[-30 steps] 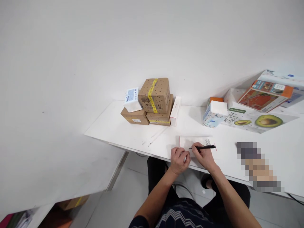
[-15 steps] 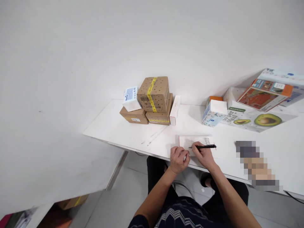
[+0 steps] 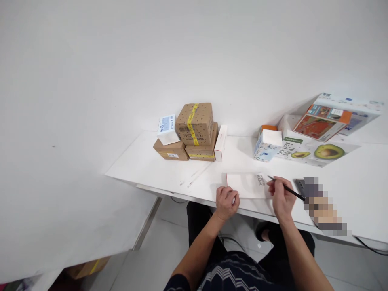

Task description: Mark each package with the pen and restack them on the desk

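A flat white box (image 3: 244,182) printed with "BANK" lies on the table near its front edge. My left hand (image 3: 227,203) rests at the lower left corner of this box with its fingers curled; a small pale spot shows between them, too small to name. Just past the box's right end, my right hand (image 3: 282,197) grips a black pen (image 3: 294,194). The pen slants, its tip pointing up and left, and seems raised off the box. To the right of that hand lies a phone (image 3: 300,186), mostly covered by pixelation.
Brown cartons with yellow tape (image 3: 195,123), a white-and-blue pack (image 3: 167,129) and a slim white box (image 3: 221,143) stand by the wall. Further right are a tissue pack (image 3: 267,145), an avocado-printed box (image 3: 321,151) and an orange box (image 3: 321,123). A cable (image 3: 370,245) hangs at the front edge.
My right hand has moved right with the pen, from the middle of the flat box to beyond its right end, uncovering its print. My left hand has stayed nearly in place.
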`<move>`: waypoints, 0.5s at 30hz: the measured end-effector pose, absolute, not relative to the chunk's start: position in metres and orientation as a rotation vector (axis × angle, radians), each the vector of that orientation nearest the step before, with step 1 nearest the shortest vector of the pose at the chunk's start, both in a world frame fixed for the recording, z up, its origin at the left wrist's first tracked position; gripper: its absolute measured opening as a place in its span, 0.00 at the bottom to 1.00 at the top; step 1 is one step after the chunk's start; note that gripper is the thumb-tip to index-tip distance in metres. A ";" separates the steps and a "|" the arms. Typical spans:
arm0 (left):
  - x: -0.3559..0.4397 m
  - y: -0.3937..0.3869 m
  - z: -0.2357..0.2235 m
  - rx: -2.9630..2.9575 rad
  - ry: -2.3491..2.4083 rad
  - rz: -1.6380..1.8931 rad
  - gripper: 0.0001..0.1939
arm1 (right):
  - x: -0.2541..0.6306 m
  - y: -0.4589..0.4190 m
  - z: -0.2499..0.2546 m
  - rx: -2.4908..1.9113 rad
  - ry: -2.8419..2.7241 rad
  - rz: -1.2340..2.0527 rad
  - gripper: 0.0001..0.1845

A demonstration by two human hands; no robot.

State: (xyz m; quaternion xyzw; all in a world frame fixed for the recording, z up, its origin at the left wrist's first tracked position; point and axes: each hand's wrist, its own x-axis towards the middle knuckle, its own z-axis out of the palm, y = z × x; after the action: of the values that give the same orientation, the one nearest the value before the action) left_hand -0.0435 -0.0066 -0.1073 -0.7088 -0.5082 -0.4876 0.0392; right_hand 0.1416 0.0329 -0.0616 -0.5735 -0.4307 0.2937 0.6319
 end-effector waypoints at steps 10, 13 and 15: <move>-0.062 0.024 -0.084 -2.114 -2.389 -1.788 0.12 | 0.178 0.028 -0.068 -1.708 -1.241 0.669 0.21; -0.060 0.019 -0.078 -2.115 -2.321 -1.859 0.15 | 0.169 0.025 -0.062 -1.649 -1.169 0.610 0.21; -0.059 0.010 -0.077 -2.081 -2.278 -1.920 0.15 | 0.166 0.022 -0.062 -1.615 -1.086 0.566 0.22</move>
State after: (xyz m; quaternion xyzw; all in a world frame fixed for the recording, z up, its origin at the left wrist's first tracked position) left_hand -0.0594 0.0103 -0.0766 -0.5554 -0.6078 -0.5124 -0.2439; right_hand 0.1664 0.0225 -0.0616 -0.6762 -0.4546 0.2370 0.5291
